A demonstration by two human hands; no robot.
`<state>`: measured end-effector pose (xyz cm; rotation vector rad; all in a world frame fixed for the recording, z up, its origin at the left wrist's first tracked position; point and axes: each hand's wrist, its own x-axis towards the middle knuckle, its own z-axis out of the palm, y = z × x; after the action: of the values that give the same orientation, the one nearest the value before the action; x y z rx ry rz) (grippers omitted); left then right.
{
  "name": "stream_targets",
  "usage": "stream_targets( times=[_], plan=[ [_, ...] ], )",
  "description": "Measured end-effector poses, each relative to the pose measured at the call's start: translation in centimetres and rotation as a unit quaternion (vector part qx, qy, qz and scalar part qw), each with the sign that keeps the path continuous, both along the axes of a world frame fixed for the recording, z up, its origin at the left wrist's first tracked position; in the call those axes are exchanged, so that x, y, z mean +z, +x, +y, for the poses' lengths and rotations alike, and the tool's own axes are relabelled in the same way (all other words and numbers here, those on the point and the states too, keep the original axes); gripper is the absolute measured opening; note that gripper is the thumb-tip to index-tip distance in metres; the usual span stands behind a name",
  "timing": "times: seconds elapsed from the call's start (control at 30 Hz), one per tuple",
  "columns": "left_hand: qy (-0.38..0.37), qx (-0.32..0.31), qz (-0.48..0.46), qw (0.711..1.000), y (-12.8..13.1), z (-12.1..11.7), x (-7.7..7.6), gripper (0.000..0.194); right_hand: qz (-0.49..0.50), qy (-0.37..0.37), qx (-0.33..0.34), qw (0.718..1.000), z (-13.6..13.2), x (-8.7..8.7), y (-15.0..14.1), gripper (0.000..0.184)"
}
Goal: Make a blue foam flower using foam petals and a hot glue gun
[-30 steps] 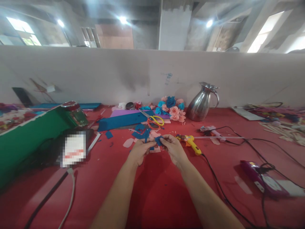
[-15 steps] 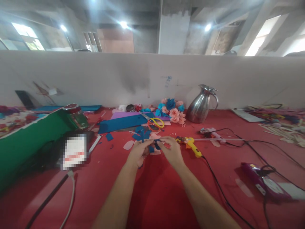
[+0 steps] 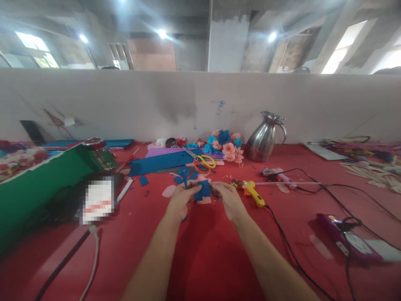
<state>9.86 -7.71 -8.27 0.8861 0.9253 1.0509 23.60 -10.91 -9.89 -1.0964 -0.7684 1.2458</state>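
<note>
A small blue paper piece (image 3: 205,188) is spread between my two hands above the red table. My left hand (image 3: 180,202) pinches its left side between thumb and fingers. The fingertips of my right hand (image 3: 230,200) are closed at its right edge. A narrow blue strip (image 3: 185,179) sticks up by my left fingers; whether it is held I cannot tell. Behind the hands lie blue scraps (image 3: 184,170) and a pale pink petal (image 3: 169,191). Under the held piece, a bit of pink paper (image 3: 205,200) shows.
Scissors (image 3: 203,161) rest on blue sheets (image 3: 163,162) ahead. Paper flowers (image 3: 228,148) and a metal jug (image 3: 262,140) stand behind. A yellow glue gun (image 3: 255,194) with a trailing cord lies right, near a purple power strip (image 3: 347,238). A green box (image 3: 53,179) is left.
The blue paper piece has opened out flat and now shows its face. My right hand has shifted slightly right, away from the left, which stays almost in place.
</note>
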Motion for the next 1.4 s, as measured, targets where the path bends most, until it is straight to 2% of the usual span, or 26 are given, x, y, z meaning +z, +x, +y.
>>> stream_targets(
  times=[0.17,0.4,0.5,0.6,0.7,0.83,0.87,0.93,1.03,1.13,1.4],
  plan=[
    [-0.002,-0.003,-0.005,1.0,-0.2,0.1,-0.1,0.025,-0.013,0.002,0.021,1.0,0.0,-0.1,0.2,0.016],
    [0.0,0.011,0.007,1.0,-0.2,0.2,-0.3,0.028,-0.044,0.008,0.016,0.999,0.1,-0.1,0.1,0.016],
    [0.004,0.024,0.015,1.0,-0.3,0.2,-0.3,0.026,-0.066,0.033,-0.014,0.997,0.1,0.0,0.2,0.013],
    [-0.004,0.047,0.023,0.999,-0.3,0.3,-0.3,0.025,-0.148,0.086,-0.05,0.984,0.0,0.1,0.3,0.009],
    [-0.014,0.057,0.017,0.998,-0.3,0.5,-0.5,0.026,-0.3,0.161,-0.05,0.939,-0.3,0.0,0.2,0.008],
    [-0.018,0.077,0.009,0.997,-0.3,0.6,-0.7,0.026,-0.485,0.254,-0.08,0.833,-0.7,-0.2,-0.4,0.012],
    [-0.018,0.082,0.012,0.996,-0.2,0.6,-0.7,0.025,-0.509,0.259,-0.085,0.816,-0.8,-0.3,-0.5,0.012],
    [-0.016,0.086,0.017,0.996,-0.2,0.5,-0.7,0.024,-0.531,0.257,-0.092,0.802,-0.8,-0.5,-0.7,0.012],
    [-0.01,0.081,0.027,0.996,-0.1,0.4,-0.7,0.023,-0.532,0.241,-0.097,0.806,-0.7,-0.7,-0.8,0.012],
    [-0.011,0.072,0.029,0.997,0.0,0.4,-0.9,0.025,-0.512,0.229,-0.096,0.822,-0.5,-0.7,-0.8,0.013],
    [-0.008,0.064,0.003,0.998,-0.1,0.4,-0.7,0.032,-0.387,0.174,-0.104,0.9,-0.2,-1.1,-0.8,0.009]
  ],
)
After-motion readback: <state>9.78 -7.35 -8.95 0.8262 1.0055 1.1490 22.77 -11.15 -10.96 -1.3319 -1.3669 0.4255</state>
